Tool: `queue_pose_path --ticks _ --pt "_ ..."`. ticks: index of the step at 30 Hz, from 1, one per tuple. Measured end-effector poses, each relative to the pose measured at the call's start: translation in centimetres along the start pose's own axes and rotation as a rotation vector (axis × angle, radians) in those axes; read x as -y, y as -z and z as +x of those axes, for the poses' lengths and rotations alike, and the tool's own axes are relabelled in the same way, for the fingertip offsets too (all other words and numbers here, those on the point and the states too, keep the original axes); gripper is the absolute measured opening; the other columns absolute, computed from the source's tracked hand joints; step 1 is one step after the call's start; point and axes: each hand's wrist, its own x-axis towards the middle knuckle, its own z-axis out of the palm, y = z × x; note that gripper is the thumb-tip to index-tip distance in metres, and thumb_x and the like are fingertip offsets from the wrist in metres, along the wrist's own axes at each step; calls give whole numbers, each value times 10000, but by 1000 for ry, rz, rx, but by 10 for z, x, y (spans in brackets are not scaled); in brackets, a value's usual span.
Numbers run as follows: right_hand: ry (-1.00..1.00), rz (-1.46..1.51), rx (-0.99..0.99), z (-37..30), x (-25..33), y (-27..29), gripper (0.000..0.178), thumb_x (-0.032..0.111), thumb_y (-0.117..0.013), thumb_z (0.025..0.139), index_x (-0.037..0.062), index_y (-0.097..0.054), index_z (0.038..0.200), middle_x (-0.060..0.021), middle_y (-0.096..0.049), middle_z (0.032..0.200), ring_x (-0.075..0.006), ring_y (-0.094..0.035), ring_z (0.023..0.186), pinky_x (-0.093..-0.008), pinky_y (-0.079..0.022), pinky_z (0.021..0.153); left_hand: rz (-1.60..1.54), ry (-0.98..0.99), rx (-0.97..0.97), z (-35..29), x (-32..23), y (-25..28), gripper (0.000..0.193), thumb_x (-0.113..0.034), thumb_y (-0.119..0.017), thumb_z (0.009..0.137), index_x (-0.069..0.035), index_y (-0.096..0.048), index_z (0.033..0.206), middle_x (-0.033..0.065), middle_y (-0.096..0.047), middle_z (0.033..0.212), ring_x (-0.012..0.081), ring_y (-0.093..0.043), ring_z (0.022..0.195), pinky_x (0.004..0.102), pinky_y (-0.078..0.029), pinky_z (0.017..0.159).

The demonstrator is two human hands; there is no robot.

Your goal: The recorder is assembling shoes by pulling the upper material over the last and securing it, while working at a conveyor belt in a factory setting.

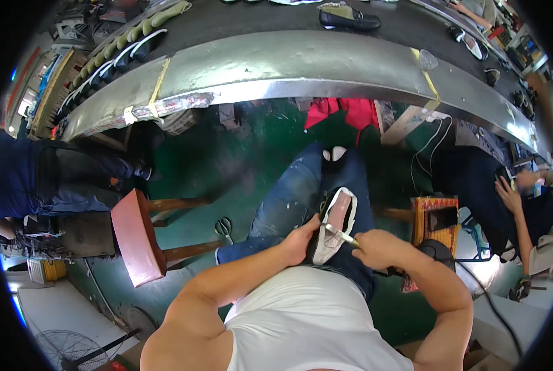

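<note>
1. My left hand (301, 240) grips the side of a shoe (337, 216); the thumb shows along its edge, but the other fingers are hidden, so I cannot tell how far they wrap underneath.
2. The shoe is above my lap, pinkish-brown underside up with white edges; I cannot tell whether it rests on my jeans (287, 199).
3. My right hand (375, 249) is closed around the end of a metal tool (344, 235); my fingers cover its end, and its kind is hard to make out.
4. The tool's head lies across the underside, near my left thumb; whether it touches is unclear.
5. Scissors (224, 227) lie on the floor beside my leg, left of me.
6. At the far left, a person (60, 176) is cut off by the dark rim.
</note>
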Motion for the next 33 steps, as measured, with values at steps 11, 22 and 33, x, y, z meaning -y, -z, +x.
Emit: queue_pose_path --ticks 11,22,33 --pt "-39 521 -197 28 -12 -63 289 281 -605 891 -4 -612 934 -250 -663 888 -442 -638 861 -500 -489 774 980 -487 -646 54 11 24 549 -379 -267 1047 -7 -592 1286 297 -632 1160 457 -570 1147 467 -444 989" --pt "-119 273 -471 27 -42 -67 274 229 -611 896 -10 -563 1020 -254 -649 945 -449 -626 915 -523 -488 814 1540 -712 -363 30 18 8 486 -293 -409 1017 -100 -410 1462 282 -509 1359 456 -603 1089 488 -498 933" --pt "1 570 -541 56 -56 -18 386 339 -500 995 -37 -584 972 -251 -658 869 -404 -650 798 -465 -507 731 1953 -340 -200 23 -29 -17 629 -348 -473 996 -177 -229 1550 420 -436 1338 514 -606 1047 519 -516 865"
